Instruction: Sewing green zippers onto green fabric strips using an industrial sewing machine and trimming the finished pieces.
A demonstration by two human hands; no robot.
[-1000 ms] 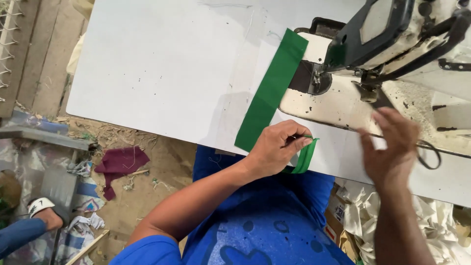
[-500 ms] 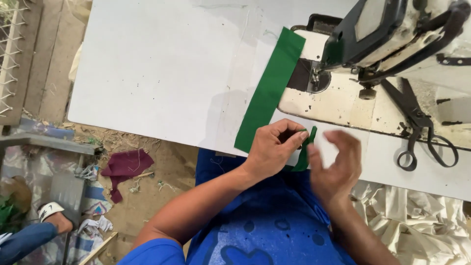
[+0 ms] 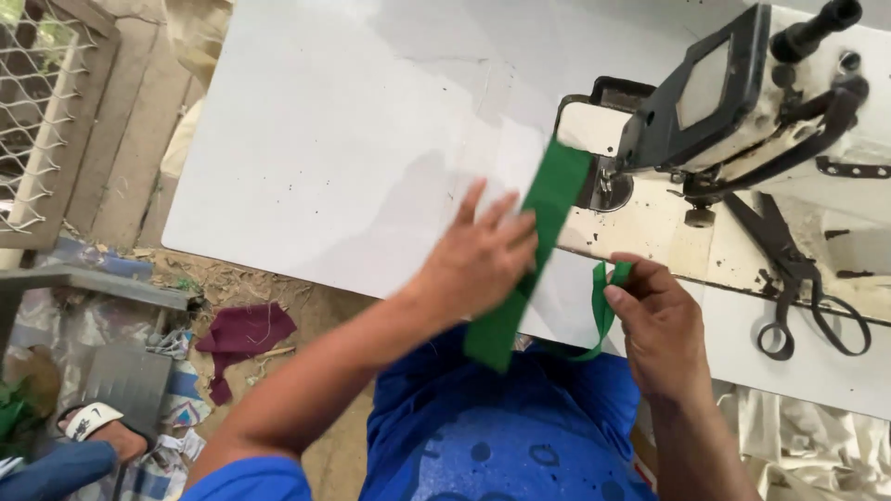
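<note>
The left hand [image 3: 478,260] lies flat with its fingers spread, palm down on the white table [image 3: 353,148], the fingertips touching the left edge of the green strip [image 3: 548,209]. The right hand [image 3: 659,320] pinches a narrow green band [image 3: 603,311] between thumb and forefinger, just right of the strip. The strip runs slantwise from under the head of the sewing machine [image 3: 742,102] down across the table's near edge and hangs over it above the person's blue shirt [image 3: 501,436]. A pair of black scissors [image 3: 803,288] lies on the machine bed, right of the strip. A dark red scrap [image 3: 243,332] lies on the dirt floor, well left of the strip and below the table edge. A foot in a white sandal [image 3: 93,427] shows at the lower left.
</note>
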